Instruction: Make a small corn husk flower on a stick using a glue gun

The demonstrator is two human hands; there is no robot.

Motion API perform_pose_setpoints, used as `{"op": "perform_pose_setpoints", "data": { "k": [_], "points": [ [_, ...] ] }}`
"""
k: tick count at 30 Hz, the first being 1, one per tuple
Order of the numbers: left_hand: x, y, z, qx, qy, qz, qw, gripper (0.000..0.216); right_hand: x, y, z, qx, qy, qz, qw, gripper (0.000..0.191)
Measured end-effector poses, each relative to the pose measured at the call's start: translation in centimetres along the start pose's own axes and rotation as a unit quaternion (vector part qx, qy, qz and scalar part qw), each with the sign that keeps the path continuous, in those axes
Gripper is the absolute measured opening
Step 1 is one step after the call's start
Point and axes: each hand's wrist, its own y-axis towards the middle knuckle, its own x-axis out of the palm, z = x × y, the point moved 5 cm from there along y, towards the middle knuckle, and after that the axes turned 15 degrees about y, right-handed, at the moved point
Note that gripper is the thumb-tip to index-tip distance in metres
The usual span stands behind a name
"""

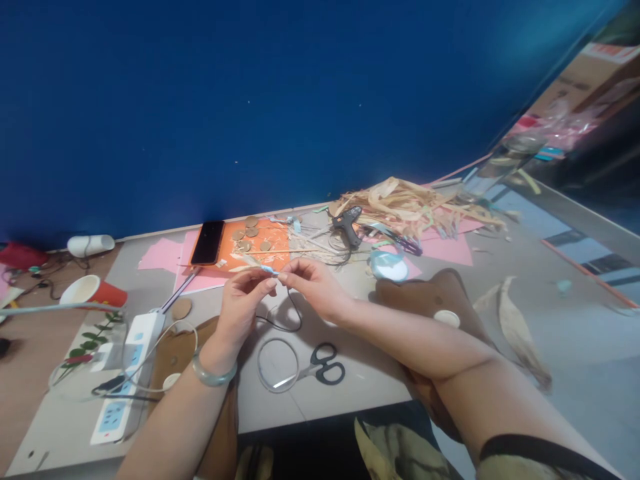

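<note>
My left hand is closed, thumb and fingers pinching a thin light-blue wrapped strip with a pale, husk-like tip. Facing it, my right hand pinches the strip's other end; the fingers partly hide it. A thin dark cord loops on the table below the hands; where it starts is hidden. Nearer to me lie scissors with black handles, their blades crossing a thin round ring. Beyond the hands is an orange sheet with wooden discs and scraps on it.
A black glue gun lies before a heap of dried husks. Right of my hands is a tape roll. A phone lies far left. Leftward are a power strip with cables and a red paper cup. A blue panel stands behind.
</note>
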Motion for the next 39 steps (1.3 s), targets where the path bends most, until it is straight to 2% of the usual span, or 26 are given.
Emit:
{"op": "perform_pose_setpoints", "data": {
  "k": [7,11,16,20,23,28,39],
  "points": [
    [-0.1,-0.1,0.4,0.025,0.061,0.003,0.998,0.019,0.0,-0.2,0.8,0.021,-0.004,-0.008,1.0,0.023],
    [-0.1,-0.1,0.5,-0.001,0.076,0.003,0.997,0.023,0.1,-0.1,1.2,0.033,0.017,-0.019,0.999,0.025],
    [0.0,-0.2,0.8,0.003,0.062,0.0,0.998,0.024,0.2,-0.1,1.1,0.04,0.028,-0.015,0.999,0.027],
    [0.3,-0.2,0.5,-0.009,0.021,-0.013,1.0,0.015,0.0,0.0,0.6,0.03,0.027,0.002,0.999,0.025],
    [0.4,-0.2,0.0,-0.03,-0.023,-0.016,0.999,0.033,-0.1,0.2,0.6,0.036,0.053,0.005,0.998,0.025],
    [0.2,0.0,-0.7,-0.052,-0.052,0.0,0.997,0.032,0.0,0.4,0.8,0.041,0.082,-0.008,0.996,0.024],
    [0.6,-0.1,0.0,-0.035,0.048,-0.036,0.998,0.019,0.2,0.0,1.6,0.068,0.053,-0.033,0.996,0.024]
  ]
}}
